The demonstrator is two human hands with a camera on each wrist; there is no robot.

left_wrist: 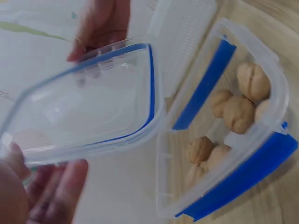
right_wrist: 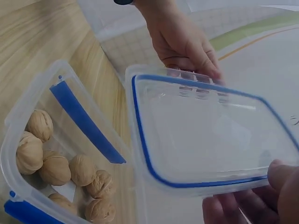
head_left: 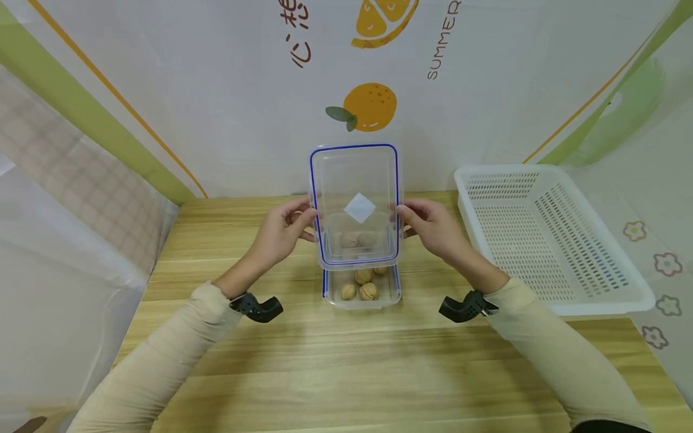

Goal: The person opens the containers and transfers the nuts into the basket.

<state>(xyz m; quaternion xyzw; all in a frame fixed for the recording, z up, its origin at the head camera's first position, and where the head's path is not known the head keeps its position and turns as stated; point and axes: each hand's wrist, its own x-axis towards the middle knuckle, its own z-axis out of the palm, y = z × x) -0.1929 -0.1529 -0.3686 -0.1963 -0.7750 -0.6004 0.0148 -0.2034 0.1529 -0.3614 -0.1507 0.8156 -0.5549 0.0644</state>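
A clear plastic lid (head_left: 358,171) with a blue sealing ring is held tilted up, its inner side towards me. My left hand (head_left: 284,228) pinches its left edge and my right hand (head_left: 433,225) pinches its right edge, thumbs on the near face. Below and partly behind it, a clear food container (head_left: 363,305) stands uncovered on the table. Several walnuts (right_wrist: 55,169) lie in the container; some show only through the lid in the head view. Blue strips (left_wrist: 205,84) run along the container's sides in the left wrist view.
A white perforated plastic basket (head_left: 595,252) stands at the right of the wooden table (head_left: 346,367). Behind the table hangs a white cloth (head_left: 243,132) printed with oranges and lettering. A checked cloth (head_left: 81,156) hangs at the left.
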